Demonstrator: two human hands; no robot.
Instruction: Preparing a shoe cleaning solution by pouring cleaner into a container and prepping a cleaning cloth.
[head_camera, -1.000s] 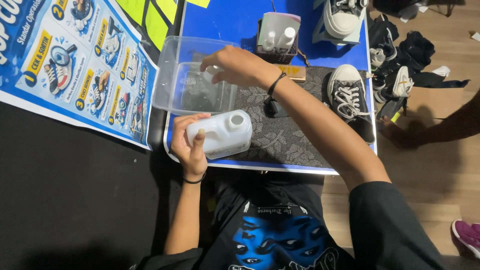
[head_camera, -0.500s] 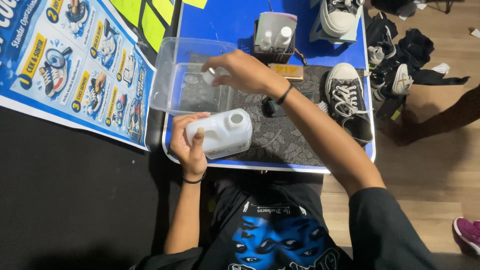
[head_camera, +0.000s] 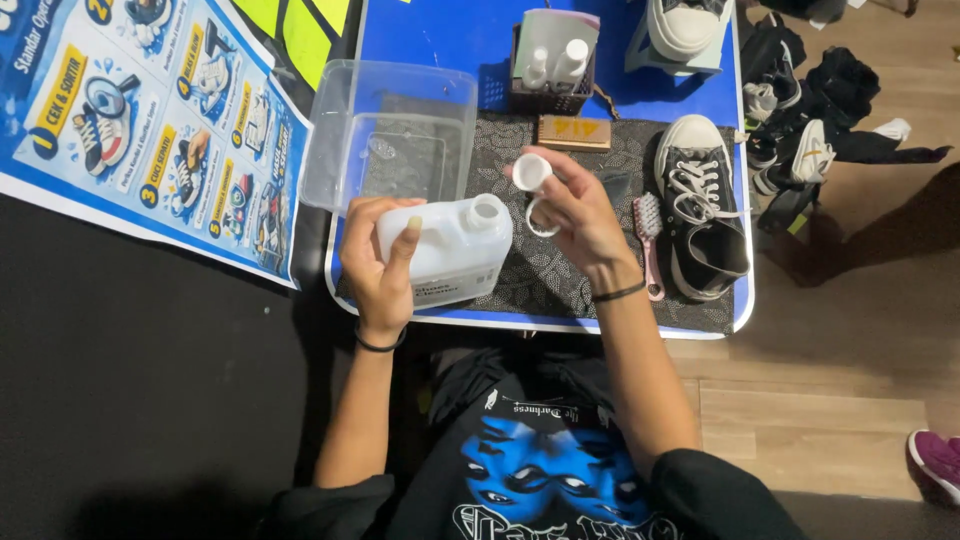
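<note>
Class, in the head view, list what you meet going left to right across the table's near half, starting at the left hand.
Left hand → white jug → white cap in right hand → pink brush → black sneaker.

The person wears a black T-shirt (head_camera: 540, 470) with a blue face print and white lettering. Above that print, a thin black band circles each wrist; sleeves are black.

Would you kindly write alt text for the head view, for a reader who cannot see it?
Seen from above, a seated person's left hand holds a white jug, its neck open, while the right hand holds its white cap just beside it. Both are above a blue table with a clear tub, a pink brush and a black sneaker.
</note>
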